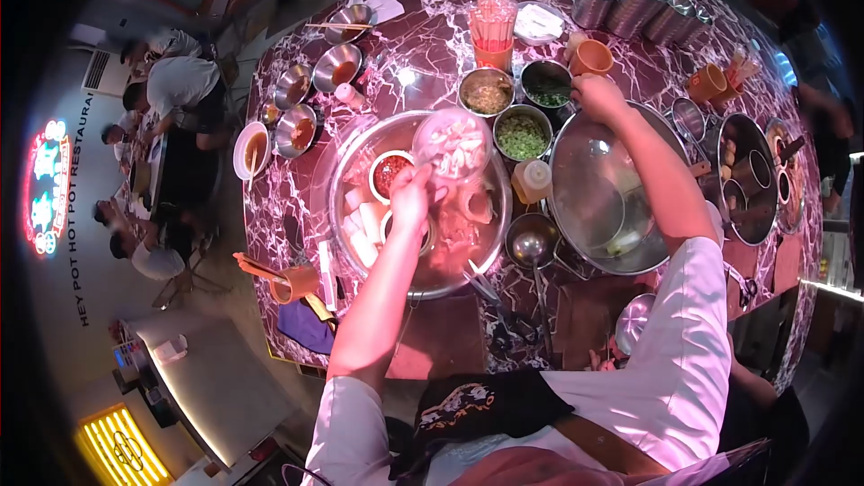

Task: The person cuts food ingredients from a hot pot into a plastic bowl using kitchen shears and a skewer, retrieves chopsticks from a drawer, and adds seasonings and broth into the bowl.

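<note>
My left hand (411,202) is closed on the near side of a clear round tub (454,146) of pale slices. It holds the tub over a wide metal basin (346,256) containing pale and reddish food. A white bowl of red sauce (391,175) sits in the basin, close to that hand. My right hand (601,97) has its fingers curled together above the far rim of a large metal pot (576,184), just below an orange cup (591,57). What those fingers grip, if anything, is hidden.
Metal tubs of chopped greens (522,135) stand between the two vessels, near a squeeze bottle (533,180). A ladle (533,243) and tongs (486,286) lie nearer me. Sauce bowls (337,67) are far left; stacked metal cups (639,2) are far right. People (180,81) sit beyond.
</note>
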Demonstrator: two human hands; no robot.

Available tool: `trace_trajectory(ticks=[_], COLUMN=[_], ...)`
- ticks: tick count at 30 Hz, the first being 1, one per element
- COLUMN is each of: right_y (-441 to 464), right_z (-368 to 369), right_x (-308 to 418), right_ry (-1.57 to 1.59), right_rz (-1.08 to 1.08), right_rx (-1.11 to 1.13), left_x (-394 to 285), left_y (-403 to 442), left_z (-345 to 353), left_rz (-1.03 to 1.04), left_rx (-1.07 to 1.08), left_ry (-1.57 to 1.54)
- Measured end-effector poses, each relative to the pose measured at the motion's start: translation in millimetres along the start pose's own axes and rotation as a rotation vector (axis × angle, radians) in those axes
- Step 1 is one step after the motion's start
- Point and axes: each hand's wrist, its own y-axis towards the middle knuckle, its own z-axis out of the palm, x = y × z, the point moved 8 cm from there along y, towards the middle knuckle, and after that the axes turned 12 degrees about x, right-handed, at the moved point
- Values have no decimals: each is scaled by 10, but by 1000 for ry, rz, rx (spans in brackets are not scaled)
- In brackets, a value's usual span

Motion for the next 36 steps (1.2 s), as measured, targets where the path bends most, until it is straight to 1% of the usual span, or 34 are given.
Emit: trace_trajectory(ticks=[2, 3, 6, 7, 10, 13, 16, 19, 23, 26, 30, 32, 33, 36], right_y=[-50, -116, -347, -447, -638, -505, 53, 597, 878, 650, 824, 719, 647, 519], right_z=[-80, -195, -578, -730, -831, -880, -848, -405, -105, -536, -161, -266, -355, -486], right_x=[0, 47, 196, 379, 1002, 1325, 1270, 1196, 1111, 1352, 1261, 1250, 1248, 1112], right_ry=[-19, -12, 151, 219, 350, 258, 39, -81, -71, -127, -260, -181, -141, -130], right_rz=[-20, -18, -89, -143, -390, -413, -262, -131, 1, -150, -94, -123, -136, -266], right_rx=[-38, -5, -124, -95, -129, -55, 82, 175, 184, 208, 279, 186, 141, 107], left_x=[-53, -13, -63, -88, -124, -116, -63, 1, -6, -30, 16, 53, 70, 90], left_y=[74, 159, 214, 212, 188, 262, 339, 387, 350, 299, 329, 279, 289, 304], left_z=[159, 144, 142, 145, 151, 96, 12, -23, 23, 45, 117, 157, 164, 165], left_rz=[-12, -1, 33, 31, 20, 49, 76, 70, 56, 35, 17, -24, -4, 11], left_rx=[3, -4, -57, -66, -92, -107, -119, -123, -133, -143, -139, -153, -149, -137], left_ry=[2, 16, 72, 93, 105, 90, 66, 55, 77, 97, 80, 81, 67, 63])
